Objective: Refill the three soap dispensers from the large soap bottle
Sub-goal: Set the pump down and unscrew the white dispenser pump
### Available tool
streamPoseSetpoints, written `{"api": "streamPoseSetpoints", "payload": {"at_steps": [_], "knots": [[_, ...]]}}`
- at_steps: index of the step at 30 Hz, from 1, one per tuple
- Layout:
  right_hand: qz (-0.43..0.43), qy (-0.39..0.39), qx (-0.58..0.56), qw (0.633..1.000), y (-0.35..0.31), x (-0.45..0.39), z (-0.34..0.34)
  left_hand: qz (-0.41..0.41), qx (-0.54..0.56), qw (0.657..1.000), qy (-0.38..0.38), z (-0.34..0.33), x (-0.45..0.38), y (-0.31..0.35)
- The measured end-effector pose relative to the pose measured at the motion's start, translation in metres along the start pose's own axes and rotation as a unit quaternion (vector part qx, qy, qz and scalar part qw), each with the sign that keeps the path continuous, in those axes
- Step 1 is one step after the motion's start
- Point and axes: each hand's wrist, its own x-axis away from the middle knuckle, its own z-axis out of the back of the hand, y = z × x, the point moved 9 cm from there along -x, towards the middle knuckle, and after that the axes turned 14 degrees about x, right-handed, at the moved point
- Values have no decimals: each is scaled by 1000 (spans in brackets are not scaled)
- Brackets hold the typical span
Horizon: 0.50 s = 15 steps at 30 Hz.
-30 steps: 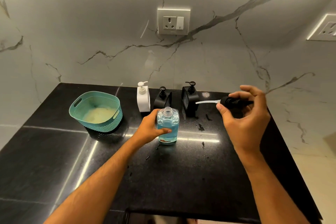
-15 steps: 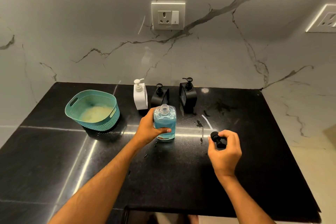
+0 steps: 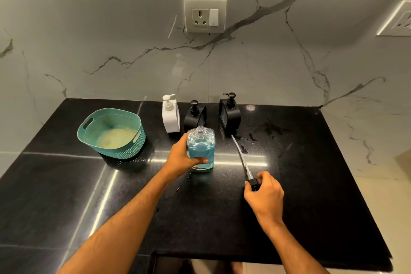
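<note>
Left hand [image 3: 185,158] gripping large soap bottle [image 3: 201,150] around its lower left side, thumb across the front, fingers wrapped round; bottle standing upright on black countertop [image 3: 311,196], cap off, neck open, blue liquid filling most of it. Right hand [image 3: 264,193] curling round black pump head [image 3: 253,184], holding it low at the counter, right of the bottle; clear dip tube [image 3: 240,155] lying along the surface, pointing back toward the dispensers. Three dispensers sitting in a row behind the bottle near the marble wall [image 3: 111,40]: white dispenser [image 3: 170,115] leftmost, black dispenser [image 3: 194,115] in the middle just behind the bottle, second black dispenser [image 3: 230,113] rightmost, all with pumps on. Dark wet spots [image 3: 270,129] showing on the counter right of that one. Teal basket [image 3: 111,133] sitting well left of the bottle, pale contents inside. Wall socket [image 3: 205,15] showing above the row.
</note>
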Motion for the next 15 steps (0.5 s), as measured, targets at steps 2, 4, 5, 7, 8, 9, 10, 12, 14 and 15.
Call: {"api": "streamPoseSetpoints", "payload": {"at_steps": [2,4,5,7,8,9,10,12,14,15], "knots": [[-3,-10,12,1000,1,-1,-2,1,2,1000,0,0,0,0],[-3,-19,23,1000,1,-1,-3,3,7,1000,0,0,0,0],[-3,-24,28,999,1,-1,-4,4,10,1000,0,0,0,0],[-3,-34,34,999,0,-1,-5,3,16,1000,2,0,0,0],[-5,-39,36,999,-1,-1,-6,2,18,1000,4,1,0,1],[-7,-43,38,998,-1,0,-6,1,20,1000,6,1,0,0],[-10,-46,39,998,-1,-1,-6,1,21,1000,9,2,0,0],[-16,-51,40,998,-1,-1,-6,0,23,1000,14,2,0,1],[-23,-55,40,997,0,-2,-6,1,26,1000,17,3,0,1],[-24,-56,41,997,0,-2,-6,2,28,999,17,3,0,1]]}}
